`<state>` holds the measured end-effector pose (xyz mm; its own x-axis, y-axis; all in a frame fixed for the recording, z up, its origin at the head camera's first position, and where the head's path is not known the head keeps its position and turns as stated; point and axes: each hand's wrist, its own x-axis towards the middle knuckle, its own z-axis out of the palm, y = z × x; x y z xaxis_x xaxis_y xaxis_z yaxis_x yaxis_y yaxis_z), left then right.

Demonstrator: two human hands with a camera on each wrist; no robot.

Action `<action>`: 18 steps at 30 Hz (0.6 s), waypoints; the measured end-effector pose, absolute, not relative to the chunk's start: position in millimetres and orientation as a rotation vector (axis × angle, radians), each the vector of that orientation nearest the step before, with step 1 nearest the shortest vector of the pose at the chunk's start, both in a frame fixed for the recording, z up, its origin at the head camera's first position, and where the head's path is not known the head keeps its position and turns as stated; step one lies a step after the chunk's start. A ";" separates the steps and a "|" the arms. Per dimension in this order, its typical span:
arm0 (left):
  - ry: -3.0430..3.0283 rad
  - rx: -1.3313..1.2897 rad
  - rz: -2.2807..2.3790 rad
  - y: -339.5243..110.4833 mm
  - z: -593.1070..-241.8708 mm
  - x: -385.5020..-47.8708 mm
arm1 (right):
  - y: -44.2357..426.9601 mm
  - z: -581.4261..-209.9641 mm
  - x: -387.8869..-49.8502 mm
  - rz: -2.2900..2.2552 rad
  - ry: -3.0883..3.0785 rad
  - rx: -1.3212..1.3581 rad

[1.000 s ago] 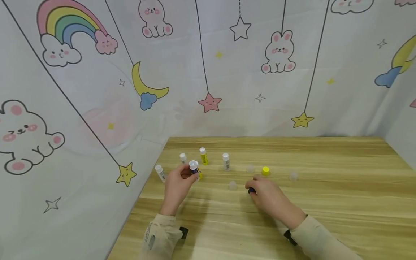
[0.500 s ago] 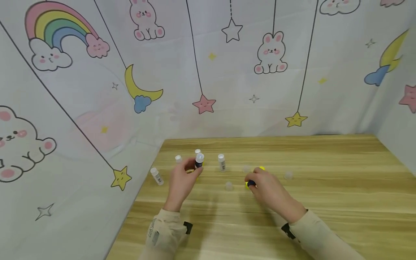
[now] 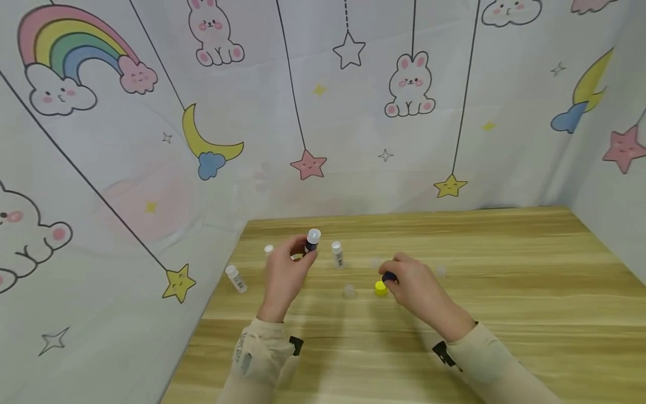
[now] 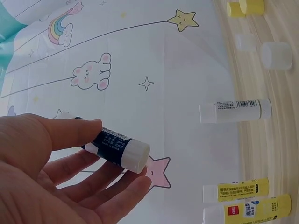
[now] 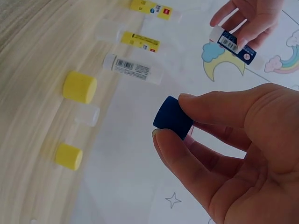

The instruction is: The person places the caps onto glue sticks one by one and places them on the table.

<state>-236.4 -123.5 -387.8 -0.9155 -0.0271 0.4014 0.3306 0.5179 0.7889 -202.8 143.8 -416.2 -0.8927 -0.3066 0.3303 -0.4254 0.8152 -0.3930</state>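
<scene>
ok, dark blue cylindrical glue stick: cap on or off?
Off: the glue stick shows a bare white end; the right hand pinches a dark blue plastic cap.

Table: pale wood grain, streaks running left to right. Far wall: white, faintly creased; prints of rabbit, pink star, moon toward left, dark lines above. Left wall: white, yellow star low beside table edge. Right wall: greyer. Light soft.
</scene>
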 end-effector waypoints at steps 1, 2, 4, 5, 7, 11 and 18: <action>-2.399 -0.255 -1.354 -121.6 -387.7 -237.1 | 144.8 -415.2 -203.1 0.678 -2.745 0.560; -2.398 -0.259 -1.351 -119.6 -387.4 -237.9 | 145.7 -414.1 -203.4 0.679 -2.743 0.555; -2.392 -0.270 -1.338 -115.7 -387.1 -239.8 | 147.8 -412.2 -204.1 0.681 -2.741 0.540; -2.390 -0.275 -1.333 -113.5 -387.0 -240.7 | 148.8 -411.1 -204.3 0.684 -2.741 0.532; -2.387 -0.289 -1.317 -109.9 -386.6 -242.1 | 150.7 -409.2 -204.7 0.686 -2.740 0.517; -2.374 -0.309 -1.284 -103.8 -385.8 -243.3 | 153.9 -407.0 -205.1 0.704 -2.737 0.486; -2.358 -0.331 -1.252 -93.7 -387.3 -246.5 | 161.5 -405.6 -205.7 0.748 -2.708 0.448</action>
<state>-246.5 -93.7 -387.3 -0.8712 0.0023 0.4910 0.4080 0.5596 0.7213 -205.7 161.5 -405.6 -0.9080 -0.2162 0.3589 -0.3698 0.8164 -0.4436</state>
